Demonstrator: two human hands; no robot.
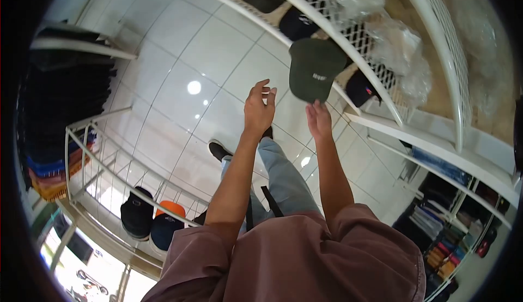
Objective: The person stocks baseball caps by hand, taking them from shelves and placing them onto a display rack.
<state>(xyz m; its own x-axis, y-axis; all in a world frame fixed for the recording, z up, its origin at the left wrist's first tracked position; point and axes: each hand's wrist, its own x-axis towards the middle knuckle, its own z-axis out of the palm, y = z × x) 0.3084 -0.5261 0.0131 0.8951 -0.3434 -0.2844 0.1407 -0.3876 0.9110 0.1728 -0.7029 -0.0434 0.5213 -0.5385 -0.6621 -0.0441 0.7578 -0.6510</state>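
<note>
A dark green cap (311, 67) with small white lettering is held up in front of the white rack. My right hand (319, 119) has its fingertips at the lower edge of the cap, gripping it there. To the left of it, my left hand (260, 107) is raised over the floor, fingers apart and partly curled, with nothing in it. On the rack's lower shelf behind the green cap are a black cap (297, 24) and another dark cap (359, 89) with a pink mark.
Clear plastic bags (400, 43) lie on the upper mesh shelf (376, 56). At lower left, a white wire rack (117, 165) holds a black cap (136, 212) and an orange-and-navy cap (168, 224). Dark clothes (60, 95) hang at left. Folded clothes (438, 231) fill shelves at right.
</note>
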